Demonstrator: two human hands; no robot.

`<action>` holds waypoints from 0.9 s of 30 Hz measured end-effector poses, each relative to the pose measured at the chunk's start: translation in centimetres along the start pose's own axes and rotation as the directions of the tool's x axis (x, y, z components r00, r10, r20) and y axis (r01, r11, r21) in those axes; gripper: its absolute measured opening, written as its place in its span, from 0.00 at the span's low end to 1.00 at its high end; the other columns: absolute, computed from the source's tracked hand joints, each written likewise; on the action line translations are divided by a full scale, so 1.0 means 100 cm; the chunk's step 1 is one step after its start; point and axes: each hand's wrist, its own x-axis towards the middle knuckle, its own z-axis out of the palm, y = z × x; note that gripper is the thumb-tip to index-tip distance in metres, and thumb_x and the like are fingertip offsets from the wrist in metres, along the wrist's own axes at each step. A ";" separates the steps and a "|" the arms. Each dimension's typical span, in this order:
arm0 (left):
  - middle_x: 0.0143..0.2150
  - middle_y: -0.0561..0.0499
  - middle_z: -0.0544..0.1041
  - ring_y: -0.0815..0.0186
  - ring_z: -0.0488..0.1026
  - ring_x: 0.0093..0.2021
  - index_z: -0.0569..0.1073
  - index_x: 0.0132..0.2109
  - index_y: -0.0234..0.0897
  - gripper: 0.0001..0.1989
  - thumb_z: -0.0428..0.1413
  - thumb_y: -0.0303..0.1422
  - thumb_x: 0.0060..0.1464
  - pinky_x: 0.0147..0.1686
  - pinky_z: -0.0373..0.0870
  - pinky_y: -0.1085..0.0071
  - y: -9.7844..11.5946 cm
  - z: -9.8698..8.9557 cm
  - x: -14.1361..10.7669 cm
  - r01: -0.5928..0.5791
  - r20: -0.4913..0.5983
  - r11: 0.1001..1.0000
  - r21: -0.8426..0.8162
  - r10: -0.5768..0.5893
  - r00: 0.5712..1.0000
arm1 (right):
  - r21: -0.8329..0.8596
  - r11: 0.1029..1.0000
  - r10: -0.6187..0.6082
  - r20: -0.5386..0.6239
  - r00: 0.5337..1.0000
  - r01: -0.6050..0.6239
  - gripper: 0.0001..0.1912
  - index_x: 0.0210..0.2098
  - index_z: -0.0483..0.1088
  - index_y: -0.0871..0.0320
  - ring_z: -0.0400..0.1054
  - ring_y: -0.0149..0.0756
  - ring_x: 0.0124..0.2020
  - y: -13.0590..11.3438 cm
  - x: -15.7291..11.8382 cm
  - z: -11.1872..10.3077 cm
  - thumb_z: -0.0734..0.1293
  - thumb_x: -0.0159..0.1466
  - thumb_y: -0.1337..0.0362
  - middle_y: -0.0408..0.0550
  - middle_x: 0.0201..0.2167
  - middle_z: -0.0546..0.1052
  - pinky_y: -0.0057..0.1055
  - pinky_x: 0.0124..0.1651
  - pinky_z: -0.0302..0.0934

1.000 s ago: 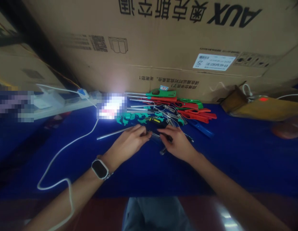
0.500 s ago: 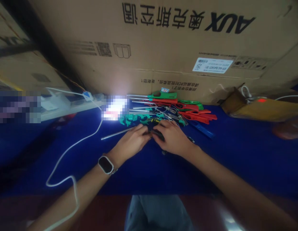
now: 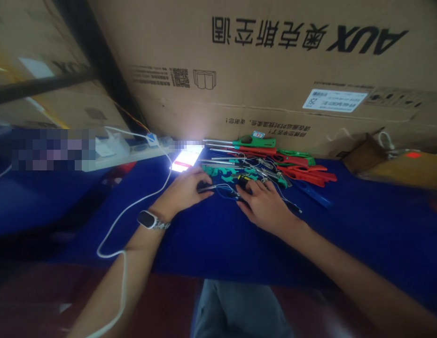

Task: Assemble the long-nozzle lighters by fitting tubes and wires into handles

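Observation:
My left hand (image 3: 186, 188), with a watch on its wrist, has thumb and fingers closed round a thin metal piece (image 3: 206, 188) with a wire running from it. To its right, my right hand (image 3: 262, 202) bends its fingers over a dark part whose outline is mostly hidden. Thin wires (image 3: 225, 188) span the gap between the hands. Just beyond lie green lighter shells (image 3: 261, 142), red shells (image 3: 310, 172), metal tubes (image 3: 222, 161) and small teal pieces (image 3: 229, 178). A blue shell (image 3: 314, 194) rests right of the pile.
A lit phone (image 3: 186, 158) lies beyond my left hand. A white cable (image 3: 130, 202) crosses the blue cloth (image 3: 218, 244) and my left forearm. A large cardboard box (image 3: 261, 70) stands behind. At the right is a yellow package (image 3: 401, 166).
The view has shifted left. My hands, close together before, are now apart, with wires showing between them. The long metal tube near my left hand has moved from its earlier position.

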 end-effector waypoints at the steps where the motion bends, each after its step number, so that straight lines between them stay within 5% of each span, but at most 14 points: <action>1: 0.41 0.48 0.74 0.60 0.72 0.42 0.77 0.42 0.37 0.09 0.64 0.33 0.54 0.43 0.71 0.62 -0.003 0.001 0.000 0.004 0.026 1.000 -0.016 -0.004 1.000 | 0.009 1.000 0.008 0.003 1.000 -0.008 0.23 0.60 0.69 0.63 0.68 0.51 0.49 0.000 0.001 0.000 0.61 0.71 0.58 0.62 0.48 0.74 0.45 0.51 0.55; 5: 0.39 0.49 0.74 0.63 0.71 0.38 0.78 0.40 0.38 0.04 0.61 0.30 0.57 0.39 0.70 0.64 -0.005 0.003 0.000 0.007 0.071 0.999 -0.048 -0.004 0.998 | 0.091 0.995 0.040 -0.020 0.999 -0.038 0.29 0.61 0.68 0.65 0.67 0.53 0.53 -0.005 0.012 0.000 0.64 0.68 0.51 0.62 0.51 0.73 0.46 0.53 0.57; 8: 0.39 0.49 0.74 0.63 0.71 0.38 0.78 0.40 0.37 0.03 0.61 0.29 0.57 0.40 0.70 0.65 -0.004 0.003 0.001 0.021 0.064 0.998 -0.056 -0.017 0.998 | 0.138 0.989 0.044 0.000 0.999 -0.044 0.25 0.53 0.73 0.62 0.68 0.52 0.51 -0.010 0.027 0.002 0.65 0.67 0.49 0.60 0.50 0.74 0.46 0.52 0.59; 22: 0.43 0.47 0.77 0.62 0.75 0.42 0.77 0.41 0.37 0.03 0.60 0.28 0.58 0.44 0.72 0.63 -0.008 0.001 -0.001 -0.007 -0.008 0.981 -0.193 0.006 1.000 | 0.290 0.957 0.017 -0.123 0.992 0.019 0.18 0.52 0.71 0.62 0.70 0.49 0.51 -0.005 0.033 0.019 0.67 0.67 0.57 0.55 0.48 0.76 0.44 0.55 0.62; 27: 0.41 0.49 0.81 0.64 0.78 0.40 0.78 0.43 0.38 0.05 0.60 0.32 0.60 0.45 0.74 0.65 -0.004 -0.005 -0.002 0.034 0.010 0.949 -0.314 -0.033 0.999 | 0.308 0.951 0.026 -0.165 0.986 0.027 0.21 0.56 0.69 0.58 0.74 0.39 0.36 0.000 0.031 0.016 0.66 0.66 0.57 0.53 0.52 0.75 0.35 0.36 0.67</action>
